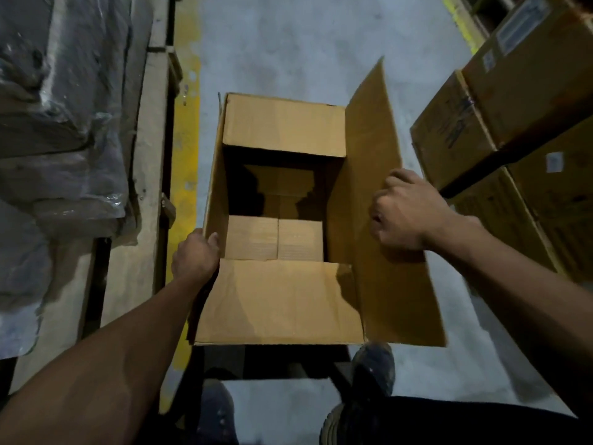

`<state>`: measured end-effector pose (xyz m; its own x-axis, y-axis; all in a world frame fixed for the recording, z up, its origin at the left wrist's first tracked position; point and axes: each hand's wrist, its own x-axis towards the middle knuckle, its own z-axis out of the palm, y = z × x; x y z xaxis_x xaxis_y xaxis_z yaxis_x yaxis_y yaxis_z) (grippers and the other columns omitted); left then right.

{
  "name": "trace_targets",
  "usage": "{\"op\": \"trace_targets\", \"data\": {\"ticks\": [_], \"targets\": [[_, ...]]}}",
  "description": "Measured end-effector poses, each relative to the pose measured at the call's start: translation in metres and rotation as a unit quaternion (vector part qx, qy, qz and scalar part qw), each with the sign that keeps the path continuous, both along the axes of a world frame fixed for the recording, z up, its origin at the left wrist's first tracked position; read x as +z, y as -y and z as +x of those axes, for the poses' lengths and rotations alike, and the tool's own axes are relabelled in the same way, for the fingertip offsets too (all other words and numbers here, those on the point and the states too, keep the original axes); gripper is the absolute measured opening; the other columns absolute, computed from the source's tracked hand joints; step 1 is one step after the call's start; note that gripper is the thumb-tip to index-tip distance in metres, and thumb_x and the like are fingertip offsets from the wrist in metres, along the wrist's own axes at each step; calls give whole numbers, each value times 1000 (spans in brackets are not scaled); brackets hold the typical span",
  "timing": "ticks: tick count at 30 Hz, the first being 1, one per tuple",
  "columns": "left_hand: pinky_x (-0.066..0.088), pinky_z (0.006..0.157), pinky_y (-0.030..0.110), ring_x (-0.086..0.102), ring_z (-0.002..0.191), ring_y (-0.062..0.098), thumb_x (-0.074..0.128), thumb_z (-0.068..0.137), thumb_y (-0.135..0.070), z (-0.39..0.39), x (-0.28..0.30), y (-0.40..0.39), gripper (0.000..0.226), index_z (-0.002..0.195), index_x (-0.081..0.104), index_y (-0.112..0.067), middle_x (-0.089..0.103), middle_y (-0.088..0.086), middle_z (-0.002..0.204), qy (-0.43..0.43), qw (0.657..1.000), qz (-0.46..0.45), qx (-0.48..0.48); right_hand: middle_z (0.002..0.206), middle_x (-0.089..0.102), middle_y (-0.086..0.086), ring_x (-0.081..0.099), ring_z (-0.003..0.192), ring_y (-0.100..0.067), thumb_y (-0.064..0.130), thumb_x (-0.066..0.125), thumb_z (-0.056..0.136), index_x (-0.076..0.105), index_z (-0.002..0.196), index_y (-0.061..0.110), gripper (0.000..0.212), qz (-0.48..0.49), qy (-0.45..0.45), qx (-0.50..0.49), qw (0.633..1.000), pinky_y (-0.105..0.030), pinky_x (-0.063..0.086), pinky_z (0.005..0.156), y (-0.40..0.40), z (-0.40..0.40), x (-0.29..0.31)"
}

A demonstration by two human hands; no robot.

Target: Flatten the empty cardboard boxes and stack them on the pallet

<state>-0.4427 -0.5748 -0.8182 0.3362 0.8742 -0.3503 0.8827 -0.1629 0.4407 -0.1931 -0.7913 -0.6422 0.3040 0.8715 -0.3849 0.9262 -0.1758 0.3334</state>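
An open, empty brown cardboard box (282, 123) stands upright on the grey floor in front of me, its top flaps spread. My left hand (195, 253) grips the box's left wall at the top edge, thumb inside. My right hand (406, 210) grips the long right flap (372, 123), fingers curled over its outer edge. The near flap lies folded out toward me and the far flap tilts inward. The bottom flaps inside look closed. A wooden pallet (150, 130) with plastic-wrapped goods runs along the left.
Stacked brown cartons (519, 91) fill the right side, close to the right flap. A yellow floor line (186, 155) runs between the pallet and the box. My shoes (373, 367) stand just behind the box. Bare concrete floor extends ahead.
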Motion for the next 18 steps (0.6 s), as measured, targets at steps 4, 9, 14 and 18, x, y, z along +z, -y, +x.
{"op": "trace_targets", "data": {"ticks": [4, 9, 14, 18], "targets": [[48, 79, 42, 60, 104, 41, 46, 104, -38, 2, -1, 2, 40, 122, 59, -6, 65, 20, 115, 7, 1000, -4, 3, 109, 65, 1, 58, 108, -19, 47, 40, 100, 66, 104, 26, 34, -26, -4, -100, 995, -45, 32, 113, 27, 9, -34], [47, 77, 41, 62, 105, 39, 47, 104, -37, 2, -6, 0, 40, 124, 59, -5, 65, 20, 115, 12, 1000, 3, 2, 100, 55, 0, 50, 89, -17, 59, 31, 102, 54, 105, 23, 43, -17, -120, -249, 961, -43, 42, 99, 29, 6, -74], [53, 79, 43, 63, 102, 39, 48, 104, -35, 3, -7, 0, 37, 121, 59, -5, 66, 20, 112, 25, 1000, 9, 6, 107, 58, -5, 59, 94, -24, 72, 30, 96, 47, 119, 19, 61, 29, -219, -405, 887, -43, 49, 85, 18, -4, -105], [53, 82, 44, 63, 104, 39, 49, 104, -33, 7, -4, 2, 37, 122, 60, -3, 66, 21, 113, 34, 999, 6, 6, 115, 62, -8, 63, 101, -29, 51, 42, 103, 51, 118, 13, 42, 119, -266, -510, 809, -43, 53, 87, 8, -25, -130]]}}
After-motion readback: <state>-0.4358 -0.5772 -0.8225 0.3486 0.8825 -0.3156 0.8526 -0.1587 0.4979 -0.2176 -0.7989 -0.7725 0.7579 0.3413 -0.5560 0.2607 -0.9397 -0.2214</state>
